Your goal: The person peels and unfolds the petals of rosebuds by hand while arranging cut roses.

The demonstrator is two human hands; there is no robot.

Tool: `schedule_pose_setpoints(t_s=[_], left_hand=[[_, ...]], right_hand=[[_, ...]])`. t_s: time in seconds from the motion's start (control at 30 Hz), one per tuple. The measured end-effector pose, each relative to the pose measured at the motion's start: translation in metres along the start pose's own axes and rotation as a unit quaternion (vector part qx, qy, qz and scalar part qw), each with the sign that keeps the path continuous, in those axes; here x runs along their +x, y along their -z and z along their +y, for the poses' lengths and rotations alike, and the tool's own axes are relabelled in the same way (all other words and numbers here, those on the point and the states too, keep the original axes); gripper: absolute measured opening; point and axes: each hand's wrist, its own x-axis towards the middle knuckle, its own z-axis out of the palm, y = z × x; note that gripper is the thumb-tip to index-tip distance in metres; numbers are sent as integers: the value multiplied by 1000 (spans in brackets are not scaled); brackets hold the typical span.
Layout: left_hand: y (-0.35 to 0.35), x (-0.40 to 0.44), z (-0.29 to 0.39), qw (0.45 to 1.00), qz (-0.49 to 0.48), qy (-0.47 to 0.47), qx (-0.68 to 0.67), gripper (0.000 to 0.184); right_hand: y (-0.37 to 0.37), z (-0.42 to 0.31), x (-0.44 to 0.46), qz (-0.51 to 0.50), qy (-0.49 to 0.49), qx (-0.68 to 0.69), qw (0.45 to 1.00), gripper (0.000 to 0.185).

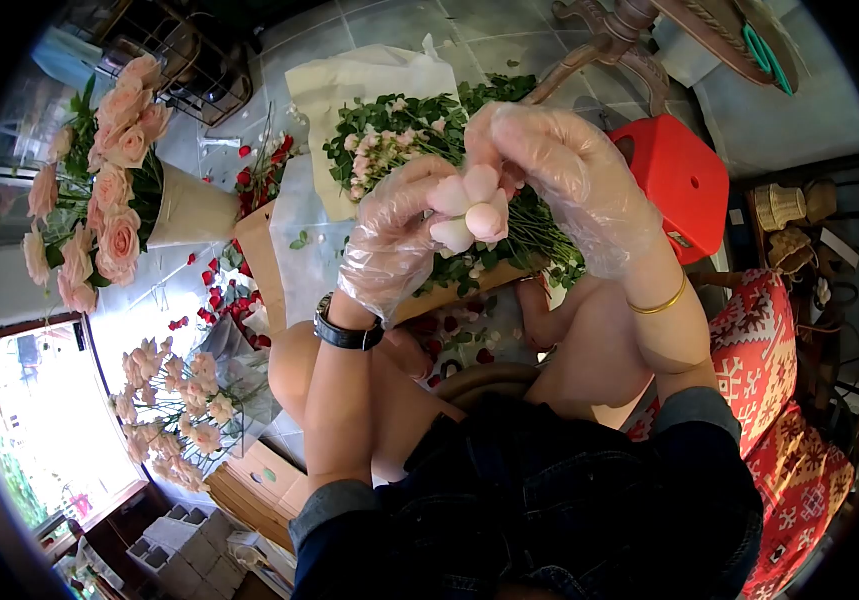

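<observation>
My gloved left hand (390, 232) is resting, fingers curled in, at the left petals of a pale pink flower (478, 203); my gloved right hand (512, 172) is arching at its upper right edge, fingers bent nearly closed. The flower is sitting between both, about equally near, bud (490, 223) facing me above the green stems (540, 235); its own stem being hidden, I cannot tell which hand is gripping.

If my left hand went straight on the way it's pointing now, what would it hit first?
Most likely the pale pink rose, right by your left hand's fingers; past it, roughly in line, is your gloved right hand. Depth is hard to judge here.
</observation>
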Motion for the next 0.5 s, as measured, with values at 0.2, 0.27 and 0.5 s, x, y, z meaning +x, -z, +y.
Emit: schedule_pose_setpoints(t_s=[0.2, 0.27, 0.5], left_hand=[[-6, 4, 3, 991, 74, -3, -107, 24], [-5, 3, -4, 983, 142, -83, -78, 23], [-6, 9, 1, 972, 204, -107, 51, 21]], right_hand=[[-2, -8, 1, 136, 78, -89, 984, 22], [-4, -8, 0, 133, 113, -114, 978, 19], [-7, -10, -1, 84, 205, -331, 917, 37]])
